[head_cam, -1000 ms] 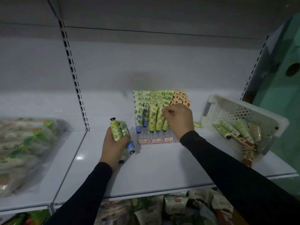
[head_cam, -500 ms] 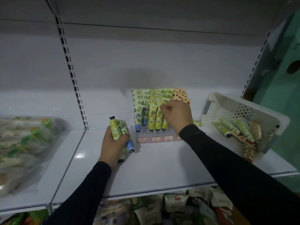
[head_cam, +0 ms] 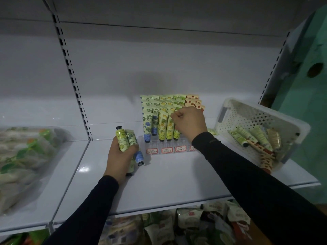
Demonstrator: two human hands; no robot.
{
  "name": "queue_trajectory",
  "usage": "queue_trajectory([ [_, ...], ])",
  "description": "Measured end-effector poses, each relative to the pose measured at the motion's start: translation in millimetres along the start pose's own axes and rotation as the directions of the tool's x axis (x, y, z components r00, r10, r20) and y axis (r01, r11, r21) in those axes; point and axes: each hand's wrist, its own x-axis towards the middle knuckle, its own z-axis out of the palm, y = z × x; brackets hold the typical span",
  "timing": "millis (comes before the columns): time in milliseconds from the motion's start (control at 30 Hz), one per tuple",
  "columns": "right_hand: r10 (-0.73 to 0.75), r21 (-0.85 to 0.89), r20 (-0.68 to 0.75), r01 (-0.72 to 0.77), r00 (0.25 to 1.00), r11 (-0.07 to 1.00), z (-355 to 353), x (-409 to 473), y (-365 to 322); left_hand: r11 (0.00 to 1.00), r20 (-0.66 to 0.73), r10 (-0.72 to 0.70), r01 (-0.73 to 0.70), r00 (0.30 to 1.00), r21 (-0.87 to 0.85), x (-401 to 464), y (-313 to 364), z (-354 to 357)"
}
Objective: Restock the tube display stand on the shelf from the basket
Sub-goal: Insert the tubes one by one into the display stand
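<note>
A clear tiered tube display stand (head_cam: 155,140) sits at the back of the white shelf (head_cam: 168,175), holding rows of green, yellow and orange tubes (head_cam: 163,125) with price labels along its front. My left hand (head_cam: 122,154) rests on the shelf left of the stand and grips a bundle of green and blue tubes (head_cam: 127,138). My right hand (head_cam: 190,123) is curled in front of the stand's right columns, fingers closed around the top of a green tube (head_cam: 177,132) in the front row. A white perforated basket (head_cam: 247,115) with several tubes stands at the right.
Bagged goods in clear plastic (head_cam: 23,156) lie on the neighbouring shelf at the left. A slotted upright (head_cam: 74,82) divides the two bays. Packaged snacks (head_cam: 194,225) fill the shelf below. A green wall (head_cam: 309,112) rises right of the basket, and one small tube (head_cam: 211,131) lies behind my right wrist.
My right hand has shifted slightly up and left along the stand's front tubes. My left hand keeps the same bundle in the same place.
</note>
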Motion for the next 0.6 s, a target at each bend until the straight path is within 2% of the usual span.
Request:
queue_trajectory([
  [467,0.033,0.018,0.040,-0.033,0.999,0.999,-2.1,5.2,0.3,1.000,0.016,-0.014,0.014,1.000,-0.009,-0.7,1.0,-0.6],
  [600,0.060,0.102,0.045,-0.065,0.997,0.993,-2.0,1.7,1.0,1.000,0.031,-0.013,0.014,0.999,-0.025,-1.9,2.4,-0.5],
])
